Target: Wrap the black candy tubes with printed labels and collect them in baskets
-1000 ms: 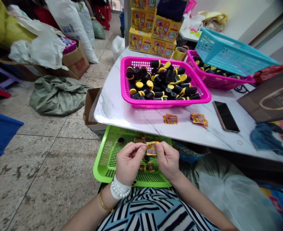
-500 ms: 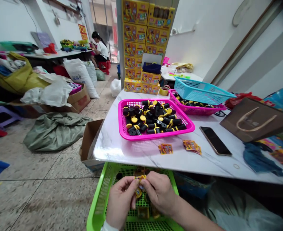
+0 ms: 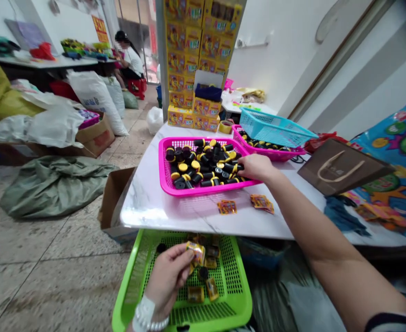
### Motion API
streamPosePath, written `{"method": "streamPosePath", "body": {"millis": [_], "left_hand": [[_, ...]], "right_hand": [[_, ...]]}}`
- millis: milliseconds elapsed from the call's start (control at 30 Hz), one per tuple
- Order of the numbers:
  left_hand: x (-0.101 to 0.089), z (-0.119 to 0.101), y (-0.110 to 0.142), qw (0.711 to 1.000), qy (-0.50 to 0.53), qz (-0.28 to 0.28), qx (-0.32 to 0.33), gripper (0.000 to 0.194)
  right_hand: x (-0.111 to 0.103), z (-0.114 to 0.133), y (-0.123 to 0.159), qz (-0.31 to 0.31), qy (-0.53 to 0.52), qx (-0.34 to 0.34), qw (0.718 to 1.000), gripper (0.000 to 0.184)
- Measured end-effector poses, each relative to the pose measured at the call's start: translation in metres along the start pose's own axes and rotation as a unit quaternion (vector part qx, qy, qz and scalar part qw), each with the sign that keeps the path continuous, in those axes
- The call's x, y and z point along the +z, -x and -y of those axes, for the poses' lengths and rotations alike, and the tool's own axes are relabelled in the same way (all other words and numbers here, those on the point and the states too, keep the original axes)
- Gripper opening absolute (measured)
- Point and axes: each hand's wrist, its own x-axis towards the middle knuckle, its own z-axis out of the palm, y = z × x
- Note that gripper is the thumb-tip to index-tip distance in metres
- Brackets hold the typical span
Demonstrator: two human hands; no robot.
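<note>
My left hand (image 3: pixel 168 275) is closed on a small cylinder wrapped in a yellow printed label (image 3: pixel 196 252), held over the green basket (image 3: pixel 237 309) on my lap. Several labelled pieces lie in that basket. My right hand (image 3: pixel 256 167) reaches across the white marble table (image 3: pixel 147 203) into the near pink basket (image 3: pixel 164 177), its fingers curled among the black cylinders with yellow caps (image 3: pixel 203 166). What those fingers hold is hidden. Two small stacks of yellow stickers (image 3: pixel 226 207) lie on the table in front of the pink basket.
A second pink basket (image 3: pixel 247 143) with a blue basket (image 3: pixel 273 129) on it stands farther back. Stacked yellow boxes (image 3: pixel 192 60) rise behind. A brown paper bag (image 3: pixel 341 168) lies at the right. A cardboard box (image 3: pixel 111 203), sacks and bags sit on the floor at left. A person sits far back.
My right hand has let go of the labelled piece and reached up into the pink basket. My left hand keeps the piece. The camera has tilted up.
</note>
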Motion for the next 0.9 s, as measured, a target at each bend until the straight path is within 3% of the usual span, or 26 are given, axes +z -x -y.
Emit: {"method": "streamPosePath", "body": {"millis": [67,167,233,267,367,467,567,667,767,900], "left_hand": [[0.004,-0.005,-0.001,1.0,0.003,0.006,-0.005,0.044],[0.005,-0.004,-0.005,0.999,0.037,-0.003,-0.004,0.041],[0.004,0.0,-0.008,0.997,0.07,-0.007,-0.015,0.038],[0.003,0.004,-0.009,0.996,0.086,-0.005,-0.022,0.037],[0.003,0.015,-0.012,0.99,0.128,0.013,-0.052,0.036],[0.008,0.024,-0.013,0.983,0.166,0.028,-0.08,0.035],[0.014,0.029,-0.013,0.976,0.191,0.036,-0.093,0.032],[0.018,0.03,-0.013,0.973,0.205,0.037,-0.1,0.028],[0.02,0.03,-0.012,0.97,0.215,0.044,-0.099,0.026],[0.022,0.033,-0.014,0.97,0.215,0.052,-0.104,0.025]], "right_hand": [[0.006,0.001,0.003,-0.031,-0.022,-0.01,0.999,0.026],[0.004,0.004,0.031,-0.137,-0.105,-0.01,0.985,0.032],[-0.001,0.011,0.065,-0.2,-0.256,-0.029,0.945,0.026],[-0.002,0.018,0.086,-0.203,-0.359,-0.045,0.91,0.024],[0.009,0.049,0.149,-0.076,-0.619,-0.073,0.778,0.028],[0.044,0.085,0.194,0.081,-0.739,-0.054,0.667,0.034],[0.083,0.109,0.214,0.101,-0.794,0.004,0.6,0.036],[0.104,0.115,0.22,0.076,-0.8,0.035,0.594,0.034],[0.106,0.113,0.222,0.083,-0.785,0.039,0.613,0.032],[0.099,0.112,0.225,0.039,-0.723,0.068,0.686,0.03]]}}
